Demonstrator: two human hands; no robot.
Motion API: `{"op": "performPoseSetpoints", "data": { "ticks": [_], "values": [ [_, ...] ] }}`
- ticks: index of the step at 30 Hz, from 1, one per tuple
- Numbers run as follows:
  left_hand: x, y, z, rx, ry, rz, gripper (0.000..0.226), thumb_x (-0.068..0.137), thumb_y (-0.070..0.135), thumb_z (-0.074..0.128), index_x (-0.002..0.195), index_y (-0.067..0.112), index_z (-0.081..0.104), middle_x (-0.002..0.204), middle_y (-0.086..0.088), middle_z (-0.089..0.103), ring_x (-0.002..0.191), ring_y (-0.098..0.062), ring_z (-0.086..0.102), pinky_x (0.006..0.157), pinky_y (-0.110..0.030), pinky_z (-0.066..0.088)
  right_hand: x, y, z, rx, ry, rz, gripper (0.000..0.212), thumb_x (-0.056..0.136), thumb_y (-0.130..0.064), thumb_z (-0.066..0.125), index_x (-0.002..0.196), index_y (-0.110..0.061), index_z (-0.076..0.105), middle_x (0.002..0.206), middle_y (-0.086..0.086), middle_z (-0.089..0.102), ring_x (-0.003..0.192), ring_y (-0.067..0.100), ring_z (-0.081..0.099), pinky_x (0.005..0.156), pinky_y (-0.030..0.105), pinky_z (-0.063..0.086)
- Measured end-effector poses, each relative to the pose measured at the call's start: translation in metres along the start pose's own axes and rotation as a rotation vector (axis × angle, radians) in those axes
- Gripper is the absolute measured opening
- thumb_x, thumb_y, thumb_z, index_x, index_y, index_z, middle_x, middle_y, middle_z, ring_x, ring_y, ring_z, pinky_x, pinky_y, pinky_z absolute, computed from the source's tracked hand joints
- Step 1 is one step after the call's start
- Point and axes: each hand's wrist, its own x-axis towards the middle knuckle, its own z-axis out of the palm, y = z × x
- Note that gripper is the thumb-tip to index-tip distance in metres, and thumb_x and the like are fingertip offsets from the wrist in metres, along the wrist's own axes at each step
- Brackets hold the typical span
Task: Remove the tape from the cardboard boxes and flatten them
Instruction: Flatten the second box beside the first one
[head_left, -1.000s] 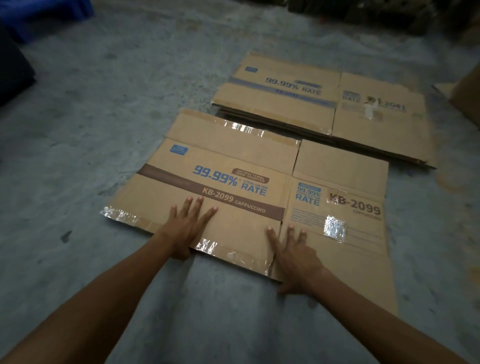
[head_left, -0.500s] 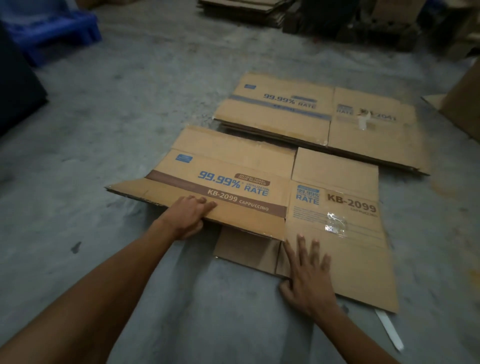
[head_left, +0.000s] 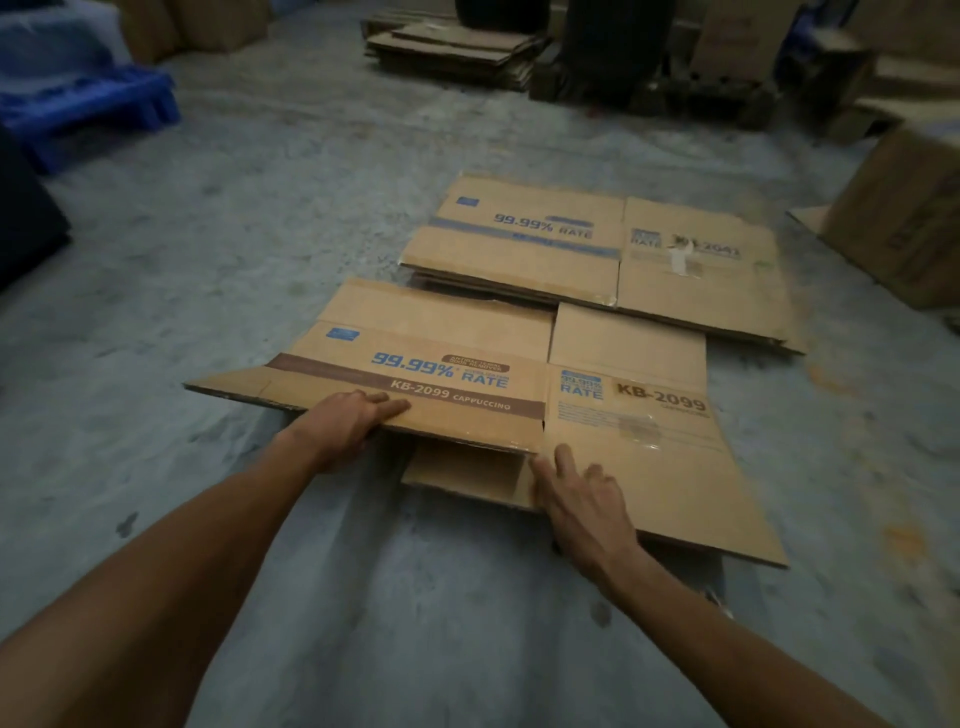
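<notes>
Flattened cardboard box (head_left: 467, 364) lies on the concrete floor (head_left: 260, 234), printed side up: "99.99% RATE", "KB-2099 CAPPUCCINO" on the left panel, "KB-2099" on the right panel. Left hand (head_left: 343, 423) grips the near edge of the left panel, its fingers (head_left: 387, 408) curled over the top face, pressed together, thumb hidden underneath. That panel is raised off the floor at the near edge; a lower flap (head_left: 467, 470) shows in the gap just below and right of those fingers. Right hand (head_left: 584, 493) rests flat at the seam between the flap and the right panel, fingers (head_left: 563, 457) slightly spread, tips touching the raised panel's near corner, holding nothing. Patch of clear tape (head_left: 641, 428) on the right panel, just right of and beyond the right-hand fingers; thin shiny strip of tape along the raised edge between the two hands. Both bare forearms come in from the bottom corners.

Beyond the fingers, just past the box's far flaps: stack of flattened boxes (head_left: 597, 249), same print, a torn scrap of tape (head_left: 680, 260) on the top one. Far right: upright carton (head_left: 904, 218). Far beyond: another pile of flat cardboard (head_left: 452, 49) and dark objects, too dim to tell. Far left: blue plastic pallet (head_left: 88, 109)
</notes>
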Motion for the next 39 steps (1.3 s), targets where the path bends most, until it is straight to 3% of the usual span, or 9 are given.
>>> {"op": "performPoseSetpoints", "data": {
  "ticks": [4, 8, 12, 16, 20, 24, 28, 34, 39],
  "values": [
    [-0.001, -0.001, -0.026, -0.024, 0.004, -0.019, 0.067, 0.096, 0.010, 0.050, 0.155, 0.032, 0.025, 0.157, -0.008, 0.036, 0.135, -0.031, 0.046, 0.111, -0.039, 0.036, 0.006, 0.016, -0.016, 0.190, 0.255, 0.116, 0.056, 0.078, -0.010, 0.077, 0.114, -0.020, 0.036, 0.115, 0.009, 0.045, 0.082, 0.025, 0.056, 0.055, 0.037, 0.055],
    [0.001, -0.002, -0.044, -0.024, 0.019, 0.000, 0.065, 0.096, 0.011, 0.048, 0.154, 0.032, 0.028, 0.156, -0.008, 0.038, 0.135, -0.030, 0.047, 0.111, -0.039, 0.036, 0.025, 0.033, -0.052, 0.046, 0.099, -0.047, 0.084, 0.090, -0.008, 0.062, 0.149, -0.039, 0.011, 0.153, 0.004, 0.035, 0.100, 0.027, 0.062, 0.069, 0.035, 0.056],
    [-0.006, -0.008, -0.083, 0.015, 0.044, -0.012, 0.055, 0.100, 0.022, 0.045, 0.151, 0.036, 0.032, 0.137, -0.013, 0.056, 0.116, -0.031, 0.059, 0.098, -0.036, 0.045, 0.045, 0.041, -0.116, -0.127, 0.031, -0.115, 0.070, 0.098, -0.013, 0.050, 0.154, -0.044, 0.021, 0.124, 0.007, 0.066, 0.093, 0.028, 0.066, 0.075, 0.037, 0.056],
    [-0.024, -0.017, -0.166, 0.032, 0.084, -0.039, 0.040, 0.093, 0.015, 0.054, 0.130, 0.028, 0.057, 0.103, -0.002, 0.061, 0.092, -0.020, 0.059, 0.076, -0.029, 0.043, 0.058, 0.044, -0.195, -0.091, 0.075, -0.111, 0.057, 0.098, -0.023, 0.048, 0.147, -0.048, 0.037, 0.108, 0.009, 0.069, 0.094, 0.031, 0.066, 0.077, 0.039, 0.051],
    [-0.048, -0.020, -0.279, 0.094, 0.130, -0.086, 0.023, 0.088, 0.010, 0.060, 0.107, 0.023, 0.064, 0.092, 0.001, 0.063, 0.084, -0.016, 0.058, 0.071, -0.029, 0.044, 0.061, 0.054, -0.300, -0.057, 0.150, -0.109, 0.055, 0.092, -0.016, 0.052, 0.142, -0.041, 0.051, 0.106, 0.008, 0.072, 0.094, 0.028, 0.065, 0.072, 0.032, 0.046],
    [-0.057, -0.016, -0.373, 0.179, 0.225, -0.084, 0.021, 0.088, 0.008, 0.061, 0.105, 0.020, 0.065, 0.091, -0.001, 0.063, 0.081, -0.018, 0.057, 0.070, -0.027, 0.040, 0.055, 0.073, -0.387, -0.030, 0.229, -0.116, 0.050, 0.090, -0.016, 0.056, 0.135, -0.036, 0.059, 0.105, 0.006, 0.073, 0.090, 0.027, 0.065, 0.074, 0.036, 0.052],
    [-0.034, -0.005, -0.422, 0.217, 0.442, -0.069, 0.011, 0.087, 0.012, 0.061, 0.096, 0.017, 0.063, 0.091, -0.010, 0.065, 0.081, -0.030, 0.059, 0.070, -0.035, 0.045, 0.058, 0.111, -0.441, -0.185, 0.371, -0.086, 0.048, 0.095, -0.026, 0.052, 0.139, -0.044, 0.052, 0.114, 0.005, 0.070, 0.100, 0.030, 0.065, 0.073, 0.038, 0.049],
    [0.063, 0.055, -0.413, 0.099, 0.695, 0.013, 0.017, 0.093, 0.014, 0.053, 0.107, 0.021, 0.059, 0.094, -0.010, 0.067, 0.087, -0.028, 0.063, 0.064, -0.033, 0.042, 0.089, 0.202, -0.438, -0.295, 0.507, 0.058, 0.050, 0.100, -0.031, 0.048, 0.141, -0.057, 0.039, 0.078, -0.001, 0.053, 0.068, 0.020, 0.054, 0.058, 0.033, 0.045],
    [0.192, 0.085, -0.349, 0.009, 0.904, 0.072, 0.028, 0.097, 0.013, 0.052, 0.124, 0.015, 0.058, 0.108, -0.010, 0.068, 0.092, -0.026, 0.063, 0.077, -0.040, 0.052, 0.146, 0.285, -0.353, -0.278, 0.538, 0.142, 0.047, 0.100, -0.034, 0.050, 0.144, -0.045, 0.041, 0.105, -0.001, 0.068, 0.087, 0.022, 0.064, 0.067, 0.038, 0.055]
  ]
}}
